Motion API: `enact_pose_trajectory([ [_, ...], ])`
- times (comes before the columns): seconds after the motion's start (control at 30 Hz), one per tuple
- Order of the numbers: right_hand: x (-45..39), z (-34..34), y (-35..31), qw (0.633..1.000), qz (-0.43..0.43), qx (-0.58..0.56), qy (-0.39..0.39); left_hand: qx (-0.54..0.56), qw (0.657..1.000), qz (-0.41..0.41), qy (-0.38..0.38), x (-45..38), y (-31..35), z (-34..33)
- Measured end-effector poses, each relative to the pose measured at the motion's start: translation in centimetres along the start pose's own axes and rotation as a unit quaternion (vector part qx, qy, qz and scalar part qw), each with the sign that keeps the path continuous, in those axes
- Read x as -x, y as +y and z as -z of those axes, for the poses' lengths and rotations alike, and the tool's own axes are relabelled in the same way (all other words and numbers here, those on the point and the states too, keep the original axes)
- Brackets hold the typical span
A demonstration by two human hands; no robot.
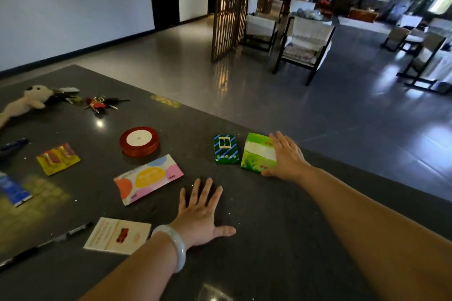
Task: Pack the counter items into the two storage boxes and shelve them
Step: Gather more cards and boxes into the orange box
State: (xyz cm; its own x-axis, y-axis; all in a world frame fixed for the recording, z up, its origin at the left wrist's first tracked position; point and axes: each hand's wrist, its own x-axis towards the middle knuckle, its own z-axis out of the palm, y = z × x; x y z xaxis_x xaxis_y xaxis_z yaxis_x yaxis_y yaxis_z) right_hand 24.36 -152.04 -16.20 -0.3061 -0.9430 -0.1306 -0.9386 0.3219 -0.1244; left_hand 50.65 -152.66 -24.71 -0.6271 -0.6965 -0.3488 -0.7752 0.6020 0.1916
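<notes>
Right hand (286, 156) lies open, fingers spread, palm and thumb against the right side of the green tissue pack (258, 153) near the counter's (269, 239) far edge; touching, not yet closed round it, likely placed to gather it up. Left hand (200, 215) rests flat and empty on bare counter, probably bracing the lean. The blue-green box (226, 149), ribbon spool (139, 140), pastel pouch (148, 178), card (117, 236) and plush toy (27, 102) lie spread out unpacked; no storage box in view.
</notes>
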Motion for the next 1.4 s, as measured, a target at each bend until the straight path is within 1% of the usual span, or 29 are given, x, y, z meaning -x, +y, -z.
enact_pose_trajectory([
  [0.07,-1.1,-0.4,0.1,1.000,-0.024,-0.007,-0.020,-0.001,1.000,0.001,0.003,-0.1,-0.1,-0.1],
  [0.17,-1.5,-1.2,0.2,0.999,-0.043,0.023,-0.011,0.000,1.000,0.004,0.001,-0.1,-0.1,0.0],
  [0.33,1.1,-1.3,-0.2,0.995,-0.016,0.093,-0.018,0.010,1.000,0.000,-0.001,0.2,0.0,0.3],
  [0.5,5.8,-2.8,-1.4,0.998,-0.019,0.039,-0.047,0.020,1.000,-0.008,0.010,0.4,0.0,0.5],
  [0.63,9.1,-4.2,-3.1,0.998,-0.053,0.043,-0.011,0.033,0.999,-0.008,0.028,1.0,0.2,0.7],
  [0.73,10.5,-4.6,-3.9,0.996,-0.078,0.033,0.001,0.056,0.997,-0.016,0.044,1.7,-0.1,1.1],
  [0.8,11.4,-4.9,-4.1,0.996,-0.080,0.029,0.005,0.077,0.994,-0.006,0.074,2.5,-0.8,1.5],
  [0.87,12.1,-5.3,-4.4,0.997,-0.077,0.027,0.012,0.080,0.987,0.024,0.138,3.5,-2.2,1.9],
  [0.93,12.8,-5.6,-4.5,0.997,-0.074,0.028,0.020,0.068,0.974,0.071,0.203,4.4,-4.2,2.3],
  [1.0,13.2,-5.7,-4.8,0.997,-0.074,0.029,0.020,0.056,0.964,0.124,0.230,5.1,-6.4,3.0],
  [1.03,13.3,-5.6,-4.9,0.997,-0.074,0.031,0.018,0.050,0.961,0.149,0.226,5.3,-7.4,3.4],
  [1.1,13.5,-5.4,-5.2,0.997,-0.075,0.029,0.012,0.043,0.962,0.189,0.194,5.1,-9.0,4.2],
  [1.2,13.9,-5.2,-5.3,0.997,-0.071,0.025,0.004,0.050,0.963,0.224,0.142,4.7,-10.3,5.1],
  [1.27,14.3,-5.3,-5.4,0.998,-0.065,0.026,0.003,0.048,0.963,0.234,0.126,4.6,-10.8,5.4],
  [1.4,15.0,-5.3,-5.6,0.998,-0.065,0.025,-0.002,0.033,0.966,0.227,0.118,4.8,-11.3,6.1],
])
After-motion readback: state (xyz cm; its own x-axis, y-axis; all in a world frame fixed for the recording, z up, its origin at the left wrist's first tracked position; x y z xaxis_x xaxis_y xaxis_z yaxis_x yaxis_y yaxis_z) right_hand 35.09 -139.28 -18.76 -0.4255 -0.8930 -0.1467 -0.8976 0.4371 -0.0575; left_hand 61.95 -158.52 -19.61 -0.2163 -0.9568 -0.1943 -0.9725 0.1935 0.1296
